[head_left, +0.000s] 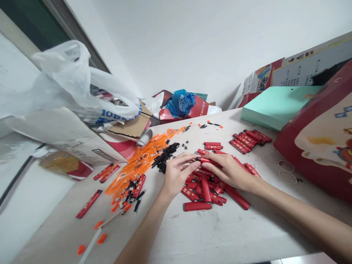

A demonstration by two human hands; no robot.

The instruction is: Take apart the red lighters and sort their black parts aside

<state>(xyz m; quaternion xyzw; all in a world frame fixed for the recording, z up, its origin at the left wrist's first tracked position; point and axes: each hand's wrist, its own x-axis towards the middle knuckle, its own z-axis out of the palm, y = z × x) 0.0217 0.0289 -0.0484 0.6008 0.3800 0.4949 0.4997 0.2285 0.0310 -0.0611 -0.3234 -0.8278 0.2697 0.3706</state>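
Observation:
Above a pile of red cases (205,189), both hands meet at one slim red case (204,160) with a black end. My right hand (227,168) is closed around its red body. The thumb and fingers of my left hand (178,172) pinch at the black end (198,159); whether a separate piece is there I cannot make out. Many cases in the pile carry gold lettering. Left of my left hand lies a heap of small black parts (166,156), beside a long spread of orange plastic pieces (150,148).
Rows of red cases (243,141) lie at the back right, near a mint-green box (275,106) and a large red box (310,146). A cardboard box (71,135) with a white plastic bag (66,73) stands left. Clear rings (287,178) and a pale strip (92,245) lie on the table.

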